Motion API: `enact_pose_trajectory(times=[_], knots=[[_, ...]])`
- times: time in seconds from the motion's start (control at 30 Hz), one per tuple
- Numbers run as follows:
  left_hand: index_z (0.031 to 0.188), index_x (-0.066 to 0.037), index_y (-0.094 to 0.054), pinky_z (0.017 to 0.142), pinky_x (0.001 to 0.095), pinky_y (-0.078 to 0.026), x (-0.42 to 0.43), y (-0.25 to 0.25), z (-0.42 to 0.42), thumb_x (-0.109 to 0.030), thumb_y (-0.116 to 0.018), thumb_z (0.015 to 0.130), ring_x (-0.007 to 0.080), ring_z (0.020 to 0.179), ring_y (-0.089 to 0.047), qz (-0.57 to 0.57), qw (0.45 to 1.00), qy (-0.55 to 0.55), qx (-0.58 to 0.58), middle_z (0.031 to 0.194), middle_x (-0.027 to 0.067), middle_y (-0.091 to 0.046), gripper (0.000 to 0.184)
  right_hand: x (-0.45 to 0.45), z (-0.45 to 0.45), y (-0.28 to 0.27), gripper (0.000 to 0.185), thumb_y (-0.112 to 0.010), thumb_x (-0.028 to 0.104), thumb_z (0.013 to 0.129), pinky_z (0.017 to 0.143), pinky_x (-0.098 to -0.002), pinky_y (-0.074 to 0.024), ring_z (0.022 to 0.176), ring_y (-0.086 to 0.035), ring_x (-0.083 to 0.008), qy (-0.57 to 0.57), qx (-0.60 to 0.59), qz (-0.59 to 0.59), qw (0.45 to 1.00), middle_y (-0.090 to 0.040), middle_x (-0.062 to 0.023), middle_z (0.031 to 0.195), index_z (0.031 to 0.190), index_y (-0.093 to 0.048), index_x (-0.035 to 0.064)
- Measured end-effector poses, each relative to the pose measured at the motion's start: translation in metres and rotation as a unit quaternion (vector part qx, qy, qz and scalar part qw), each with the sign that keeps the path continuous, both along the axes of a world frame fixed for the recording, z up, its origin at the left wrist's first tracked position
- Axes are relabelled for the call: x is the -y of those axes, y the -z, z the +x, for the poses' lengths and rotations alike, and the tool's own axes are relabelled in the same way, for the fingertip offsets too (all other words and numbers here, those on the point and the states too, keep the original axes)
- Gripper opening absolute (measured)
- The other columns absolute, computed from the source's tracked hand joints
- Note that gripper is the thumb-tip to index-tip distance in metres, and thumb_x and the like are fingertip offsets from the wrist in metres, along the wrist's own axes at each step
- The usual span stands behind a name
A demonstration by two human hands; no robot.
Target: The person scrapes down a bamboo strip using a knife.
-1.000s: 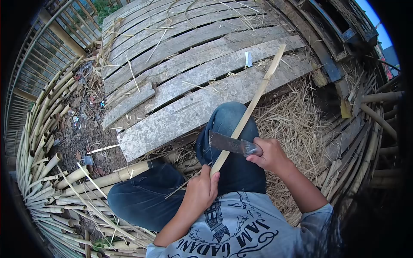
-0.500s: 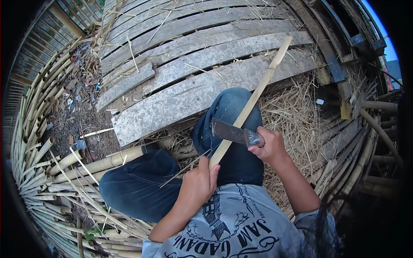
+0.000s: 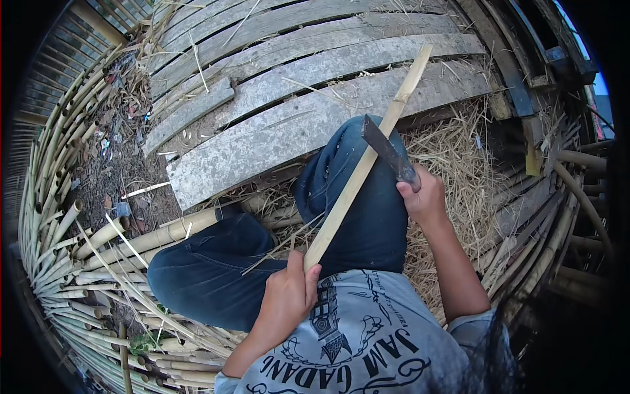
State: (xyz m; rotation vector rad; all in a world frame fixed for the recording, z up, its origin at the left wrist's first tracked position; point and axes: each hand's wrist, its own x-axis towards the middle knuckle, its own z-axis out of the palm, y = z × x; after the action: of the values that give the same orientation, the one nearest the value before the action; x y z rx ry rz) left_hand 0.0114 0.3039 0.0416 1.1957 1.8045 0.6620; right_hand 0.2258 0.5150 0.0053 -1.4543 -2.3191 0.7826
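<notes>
A long, pale bamboo strip (image 3: 359, 174) runs slantwise over my raised knee, its far end above the wooden slats. Near my waist, my left hand (image 3: 287, 292) is closed around the strip's lower end. My right hand (image 3: 425, 194) grips the handle of a broad, dark-bladed knife (image 3: 387, 150). The blade lies across the strip at about knee height, its squared tip past the strip's left edge. Whether the cutting edge touches the bamboo I cannot tell.
Weathered wooden slats (image 3: 262, 141) form a low platform in front. Bamboo shavings (image 3: 453, 164) cover the ground to the right. Several bamboo poles (image 3: 85, 305) are heaped on the left. Dark timber beams (image 3: 502, 79) stand at the upper right.
My right hand and the knife have moved up and away along the strip, and the blade has turned more steeply. My left hand has drawn the strip's lower end slightly down and left.
</notes>
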Motion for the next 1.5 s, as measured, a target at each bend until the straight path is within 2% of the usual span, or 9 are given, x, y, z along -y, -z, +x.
enact_pose_trajectory(times=[0.1, 0.17, 0.3, 0.43, 0.47, 0.73, 0.97, 1.23, 1.5], knots=[[0.09, 0.001, -0.042, 0.049, 0.0507, -0.045, 0.005, -0.003, -0.002, -0.02, -0.052, 0.096, 0.0441, 0.053, -0.056, -0.009, 1.0, -0.006, 0.021, 0.057, 0.0226, -0.055, 0.024, -0.003, -0.002, 0.007, 0.072, -0.053, 0.074, 0.078, 0.05, -0.0417, -0.0439, 0.054, -0.057, -0.0384, -0.015, -0.007, 0.039, 0.999, -0.05, -0.0138, 0.051, 0.069, -0.052, 0.0027], [0.09, 0.002, -0.042, 0.048, 0.0507, -0.044, -0.003, -0.008, -0.002, -0.021, -0.052, 0.096, 0.0442, 0.053, -0.056, -0.029, 0.999, -0.006, 0.012, 0.056, 0.0229, -0.054, 0.025, 0.011, -0.009, -0.005, 0.072, -0.054, 0.074, 0.077, 0.05, -0.0419, -0.0442, 0.054, -0.058, -0.0371, 0.038, -0.038, -0.034, 0.998, -0.051, -0.0134, 0.052, 0.069, -0.053, 0.0028], [0.09, 0.002, -0.042, 0.048, 0.0507, -0.044, -0.016, -0.006, -0.003, -0.021, -0.051, 0.096, 0.0444, 0.053, -0.056, -0.013, 0.999, 0.02, 0.025, 0.055, 0.0234, -0.053, 0.025, 0.018, 0.005, -0.011, 0.069, -0.057, 0.073, 0.076, 0.049, -0.0406, -0.0451, 0.052, -0.058, -0.0342, -0.073, 0.027, 0.012, 0.997, -0.052, -0.013, 0.053, 0.068, -0.054, 0.0041], [0.09, 0.001, -0.042, 0.047, 0.0507, -0.044, -0.008, 0.0, 0.0, -0.02, -0.051, 0.096, 0.0443, 0.051, -0.055, -0.002, 1.0, 0.023, 0.017, 0.055, 0.0231, -0.053, 0.024, 0.006, 0.012, -0.005, 0.07, -0.057, 0.074, 0.076, 0.049, -0.0407, -0.046, 0.052, -0.058, -0.0351, -0.09, 0.038, 0.014, 0.995, -0.052, -0.0138, 0.053, 0.068, -0.054, 0.0043], [0.09, 0.001, -0.042, 0.047, 0.0507, -0.044, -0.001, 0.001, -0.001, -0.02, -0.051, 0.096, 0.0443, 0.051, -0.055, -0.011, 0.999, 0.02, 0.022, 0.055, 0.023, -0.053, 0.024, 0.003, 0.008, -0.005, 0.071, -0.056, 0.074, 0.076, 0.049, -0.0413, -0.0451, 0.052, -0.058, -0.0363, -0.033, 0.003, -0.019, 0.999, -0.052, -0.0144, 0.053, 0.069, -0.054, 0.0033], [0.09, 0.0, -0.043, 0.048, 0.0504, -0.044, 0.036, 0.001, -0.006, -0.019, -0.051, 0.096, 0.0444, 0.053, -0.056, -0.03, 0.999, 0.002, 0.036, 0.056, 0.023, -0.053, 0.022, -0.021, 0.002, -0.002, 0.059, -0.059, 0.06, 0.082, 0.053, -0.0377, -0.0432, 0.054, -0.056, -0.03, 0.033, 0.016, -0.011, 0.999, -0.053, -0.0124, 0.055, 0.079, -0.062, 0.0015], [0.091, 0.0, -0.044, 0.052, 0.0503, -0.044, 0.041, 0.0, -0.015, -0.018, -0.05, 0.096, 0.0452, 0.057, -0.057, -0.031, 0.998, -0.007, 0.059, 0.058, 0.0232, -0.054, 0.02, -0.026, 0.001, -0.005, 0.054, -0.063, 0.056, 0.081, 0.053, -0.0388, -0.044, 0.054, -0.058, -0.0312, 0.084, 0.022, 0.008, 0.996, -0.055, -0.0124, 0.056, 0.081, -0.063, 0.0018], [0.091, 0.002, -0.044, 0.053, 0.051, -0.041, 0.0, -0.007, -0.005, -0.017, -0.047, 0.098, 0.0475, 0.06, -0.056, -0.028, 0.99, 0.0, 0.139, 0.059, 0.0257, -0.053, 0.021, 0.013, -0.015, -0.038, 0.064, -0.069, 0.068, 0.068, 0.046, -0.0381, -0.046, 0.05, -0.06, -0.0285, -0.172, 0.084, 0.068, 0.979, -0.053, -0.0097, 0.052, 0.062, -0.049, 0.0078], [0.091, 0.002, -0.045, 0.052, 0.0509, -0.041, -0.015, -0.005, 0.002, -0.017, -0.047, 0.098, 0.0489, 0.06, -0.054, -0.017, 0.992, -0.01, 0.123, 0.059, 0.0267, -0.053, 0.02, 0.014, -0.009, -0.033, 0.065, -0.068, 0.069, 0.068, 0.048, -0.0401, -0.0475, 0.05, -0.06, -0.0323, -0.145, 0.079, 0.032, 0.986, -0.054, -0.0115, 0.051, 0.063, -0.051, 0.0063]])
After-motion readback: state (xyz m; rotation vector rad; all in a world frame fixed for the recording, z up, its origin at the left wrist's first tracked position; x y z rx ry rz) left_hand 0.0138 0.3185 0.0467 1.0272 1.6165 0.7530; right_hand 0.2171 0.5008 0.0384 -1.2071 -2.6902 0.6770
